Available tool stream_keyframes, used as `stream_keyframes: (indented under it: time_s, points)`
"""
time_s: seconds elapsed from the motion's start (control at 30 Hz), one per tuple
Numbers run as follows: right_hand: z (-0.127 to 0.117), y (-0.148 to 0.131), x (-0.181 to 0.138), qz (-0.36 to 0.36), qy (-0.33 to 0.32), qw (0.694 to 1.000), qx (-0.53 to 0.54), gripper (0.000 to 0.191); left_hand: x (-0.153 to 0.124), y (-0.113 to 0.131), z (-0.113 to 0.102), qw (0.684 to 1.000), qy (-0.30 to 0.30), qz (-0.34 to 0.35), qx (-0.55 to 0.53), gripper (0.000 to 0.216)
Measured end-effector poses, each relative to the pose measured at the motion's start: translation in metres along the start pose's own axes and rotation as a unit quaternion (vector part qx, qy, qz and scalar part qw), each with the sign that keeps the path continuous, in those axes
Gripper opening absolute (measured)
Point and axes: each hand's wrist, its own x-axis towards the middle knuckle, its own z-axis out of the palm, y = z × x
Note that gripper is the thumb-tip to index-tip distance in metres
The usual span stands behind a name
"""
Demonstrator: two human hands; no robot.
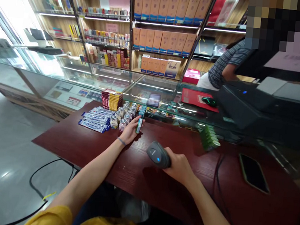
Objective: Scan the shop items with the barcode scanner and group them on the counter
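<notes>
Hands work near the far edge of a dark red wooden surface (88,145). The left hand (131,130) is closed around a slim blue-green pack (139,123), holding it upright on its end, with the thumb on the near side and the fingers wrapped behind. The right hand (180,168) grips the handle of a dark grey barcode scanner (158,155) with a small blue light on top; its head points toward the pack, a short way off and not touching it.

Just left of the pack stands a cluster of small clear bottles (124,114) with pale caps. Left of them lie several blue and white wrapped bars (96,119), stacked loosely, and behind the bottles sits a stack of red-edged packs (111,99). To the right of the scanner lies a row of green packs (209,137), and farther right a dark phone (253,172) lies flat on the surface, with a black cable (216,175) between them. A glass display counter (95,75) runs behind the surface, and another person in a striped shirt (227,61) bends beside shelves of orange boxes (162,41).
</notes>
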Motion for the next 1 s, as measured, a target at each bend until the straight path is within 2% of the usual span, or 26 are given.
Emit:
stream_keyframes:
  time_s: [0.1,0.2,0.37,0.5,0.8,1.0]
  points:
    - [0.000,0.001,0.000,0.004,-0.023,0.999,0.024,0.033,0.002,0.000,-0.001,1.000,-0.009,-0.002,-0.005,0.052]
    - [-0.001,0.002,0.000,0.012,-0.015,0.999,0.030,0.038,0.002,-0.003,0.000,1.000,0.015,0.018,0.020,0.051]
    - [-0.002,0.004,0.000,0.014,0.006,0.999,0.032,0.044,0.000,-0.011,0.005,0.977,0.064,0.152,0.137,0.061]
    - [0.000,0.008,0.000,0.021,0.021,0.999,0.043,0.044,-0.001,-0.014,0.006,0.940,0.126,0.221,0.226,0.054]
    - [0.002,0.021,-0.002,0.021,0.051,0.996,0.073,0.046,0.004,-0.019,0.007,0.883,0.160,0.243,0.369,0.039]
    - [0.000,0.024,-0.002,0.031,0.057,0.995,0.079,0.045,0.019,-0.024,0.008,0.882,0.204,0.225,0.362,0.038]
